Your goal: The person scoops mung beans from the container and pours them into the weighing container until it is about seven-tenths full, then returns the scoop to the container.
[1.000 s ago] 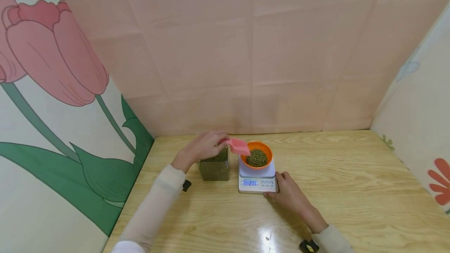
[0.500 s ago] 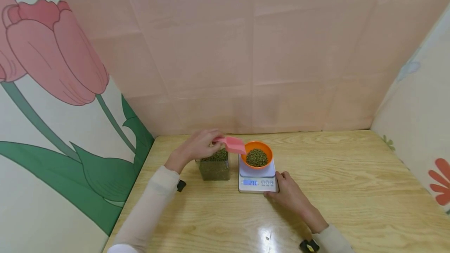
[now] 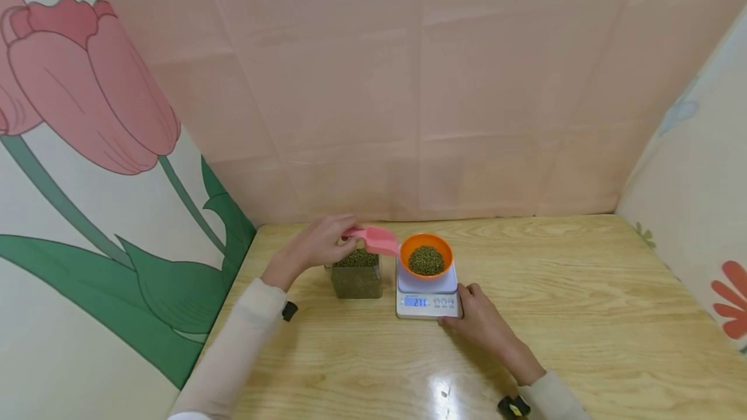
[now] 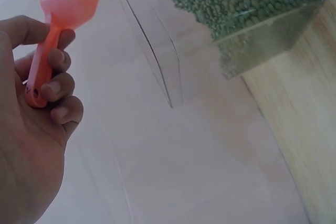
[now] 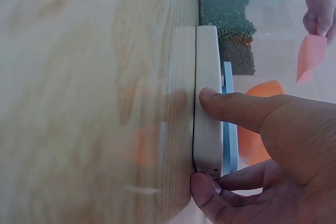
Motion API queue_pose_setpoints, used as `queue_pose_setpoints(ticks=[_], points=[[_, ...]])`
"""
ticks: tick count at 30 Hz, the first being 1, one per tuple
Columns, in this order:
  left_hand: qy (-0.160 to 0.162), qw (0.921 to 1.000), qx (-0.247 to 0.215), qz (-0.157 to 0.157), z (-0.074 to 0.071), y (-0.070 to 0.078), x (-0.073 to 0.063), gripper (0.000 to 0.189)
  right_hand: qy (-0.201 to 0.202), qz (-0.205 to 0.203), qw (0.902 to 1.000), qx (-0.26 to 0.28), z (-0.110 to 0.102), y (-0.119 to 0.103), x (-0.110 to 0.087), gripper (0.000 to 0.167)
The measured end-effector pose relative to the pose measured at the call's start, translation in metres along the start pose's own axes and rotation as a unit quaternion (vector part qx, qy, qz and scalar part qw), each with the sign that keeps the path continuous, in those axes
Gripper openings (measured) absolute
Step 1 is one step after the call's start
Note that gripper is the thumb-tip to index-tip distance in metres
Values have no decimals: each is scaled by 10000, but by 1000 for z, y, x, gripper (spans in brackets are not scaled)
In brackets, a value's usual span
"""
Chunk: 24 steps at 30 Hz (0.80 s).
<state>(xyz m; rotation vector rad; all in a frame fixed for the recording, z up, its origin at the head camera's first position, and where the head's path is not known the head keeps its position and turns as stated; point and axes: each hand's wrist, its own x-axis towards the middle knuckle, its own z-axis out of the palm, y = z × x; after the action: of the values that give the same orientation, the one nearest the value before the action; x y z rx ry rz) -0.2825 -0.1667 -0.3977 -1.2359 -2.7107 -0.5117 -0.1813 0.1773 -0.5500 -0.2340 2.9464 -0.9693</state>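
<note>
Left of the orange bowl (image 3: 443, 246) on the scale (image 3: 427, 297), the left hand (image 3: 321, 240) is gripping the scoop (image 3: 379, 240); the right hand (image 3: 481, 319) is pinching the scale's near right corner, ideally adding no weight.

From above, the buttons (image 3: 443, 303) on the scale (image 3: 427, 314) are too small for us to read, and we cannot tell whether its digits (image 3: 419, 302) include a dot. The left grip (image 3: 318, 242) hides most of the scoop's handle (image 4: 40, 66) and part of the box (image 3: 357, 284). Both sleeves (image 3: 233, 342) run off the bottom edge. At the left wrist, we see the scoop and box cut by the top edge; at the right, the right grip (image 5: 283, 150) covers much of the bowl (image 5: 251, 142).
</note>
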Motion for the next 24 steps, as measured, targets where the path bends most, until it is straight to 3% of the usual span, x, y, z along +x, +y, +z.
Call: queue_pose_setpoints(ticks=[11, 24], points=[[-4, 9996, -178, -228, -8, -6, -14, 12, 12, -85, 10000, -12, -1, 1, 1, 88], [156, 9995, 172, -236, -13, -11, -24, 14, 5, -42, 10000, 17, 1, 2, 2, 88]])
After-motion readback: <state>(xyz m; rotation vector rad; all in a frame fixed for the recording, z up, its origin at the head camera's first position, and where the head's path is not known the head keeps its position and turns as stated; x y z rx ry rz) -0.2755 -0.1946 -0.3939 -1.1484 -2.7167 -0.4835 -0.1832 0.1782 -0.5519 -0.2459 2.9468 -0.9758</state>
